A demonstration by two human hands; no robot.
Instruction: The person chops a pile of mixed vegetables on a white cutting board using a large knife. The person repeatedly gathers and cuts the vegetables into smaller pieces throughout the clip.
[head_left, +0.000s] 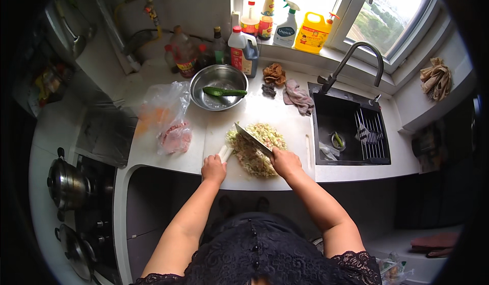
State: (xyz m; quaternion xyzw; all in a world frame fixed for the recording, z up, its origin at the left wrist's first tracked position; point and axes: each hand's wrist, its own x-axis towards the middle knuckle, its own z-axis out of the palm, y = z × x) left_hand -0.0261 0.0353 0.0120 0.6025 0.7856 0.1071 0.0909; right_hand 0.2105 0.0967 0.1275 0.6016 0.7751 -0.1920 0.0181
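Observation:
My right hand [286, 162] is closed round the handle of a kitchen knife [253, 140]. Its broad blade slants up to the left across a heap of chopped pale green and pinkish food [260, 158]. The heap lies on a white cutting board [232, 176] at the counter's front edge. At the heap's left side, my left hand [214, 169] is closed on the lower end of some pale white stalks [224, 153]; I cannot make out their exact kind. Behind the board stands a steel bowl [198, 99] with a green cucumber-like vegetable [223, 92] in it.
Plastic bags [170, 101], one with pinkish meat [175, 138], lie left of the board. A dark sink [326, 117] with a tall faucet [379, 63] is at right, a crumpled cloth [298, 97] beside it. Bottles [243, 50] line the back. A pot [69, 185] stands far left.

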